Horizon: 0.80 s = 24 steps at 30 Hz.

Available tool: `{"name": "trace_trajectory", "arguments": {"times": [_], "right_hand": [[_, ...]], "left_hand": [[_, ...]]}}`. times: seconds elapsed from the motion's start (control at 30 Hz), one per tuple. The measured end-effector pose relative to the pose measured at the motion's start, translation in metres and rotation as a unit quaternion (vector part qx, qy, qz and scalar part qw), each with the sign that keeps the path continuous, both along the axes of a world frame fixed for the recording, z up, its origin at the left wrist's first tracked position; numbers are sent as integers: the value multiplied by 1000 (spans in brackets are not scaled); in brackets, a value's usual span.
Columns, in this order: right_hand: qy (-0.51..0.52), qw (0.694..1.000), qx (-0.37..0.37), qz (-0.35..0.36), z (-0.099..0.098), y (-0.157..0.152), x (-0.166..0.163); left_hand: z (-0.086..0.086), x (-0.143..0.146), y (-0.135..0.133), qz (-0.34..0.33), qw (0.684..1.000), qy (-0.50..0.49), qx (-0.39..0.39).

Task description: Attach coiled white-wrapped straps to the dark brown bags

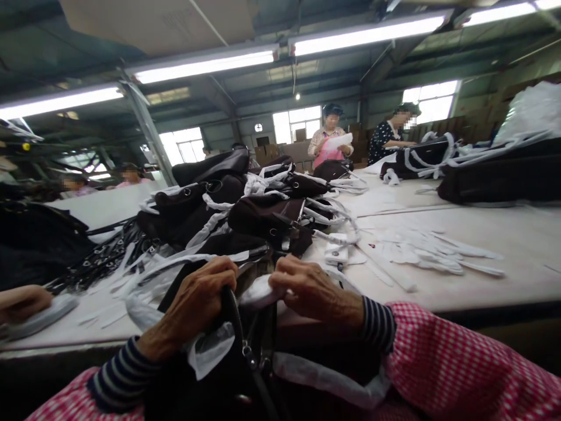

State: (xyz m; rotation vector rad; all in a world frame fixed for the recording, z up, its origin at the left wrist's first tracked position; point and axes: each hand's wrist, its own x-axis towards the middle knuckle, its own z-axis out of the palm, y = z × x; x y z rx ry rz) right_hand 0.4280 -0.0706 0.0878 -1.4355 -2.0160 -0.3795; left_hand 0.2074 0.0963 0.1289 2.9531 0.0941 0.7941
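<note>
A dark handbag [210, 380] stands at the table's front edge, close to my body, with its zipped top open. My left hand [197, 298] is closed on the bag's zipper edge. At the bag's mouth, my right hand [311, 289] grips a bundle of white wrapping paper [260, 292]. Part of that paper seems to be inside the opening; how deep it goes is hidden. A handle [328, 377] wrapped in white paper loops out at the bag's right side. Another scrap of white tissue [213, 351] hangs by my left wrist.
Dark bags [267, 219] with wrapped handles are heaped ahead. White strips [429, 248] lie on the table [464, 286] to the right, near a small white pouch [336, 250]. Black straps [118, 248] lie left. A co-worker's hand [28, 301] is at far left; people stand behind.
</note>
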Motion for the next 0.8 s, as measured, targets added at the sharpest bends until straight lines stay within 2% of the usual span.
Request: {"name": "trace_trajectory", "arguments": {"times": [0.07, 0.17, 0.33, 0.43, 0.5, 0.57, 0.67, 0.73, 0.77, 0.8], "right_hand": [[-87, 995, -53, 9, -1, -3, -12], [-102, 990, -96, 7, 2, -2, -15], [-1, 997, -72, -3, 13, 6, -1], [63, 996, -57, 8, 13, 0, 14], [150, 987, -59, -6, 14, -8, 26], [288, 955, -66, -23, 18, -12, 38], [500, 864, -56, -30, 23, -2, 47], [585, 809, -50, -34, 22, 14, 43], [600, 797, -61, -32, 19, 24, 38], [594, 800, -80, -27, 15, 32, 31]], "left_hand": [[-4, -3, 0, -3, 1000, -14, 7], [-7, -7, 0, -13, 999, -34, 12], [-8, -2, 1, -31, 998, -48, -3], [-21, 4, 0, -35, 998, -6, -45], [-34, 9, -3, -34, 995, 37, -85], [-46, 15, -7, -43, 990, 89, -99], [-55, 22, -18, -67, 986, 144, -48], [-54, 22, -25, -73, 989, 127, -9], [-53, 21, -28, -74, 991, 108, 1], [-52, 18, -31, -75, 993, 91, 5]]}}
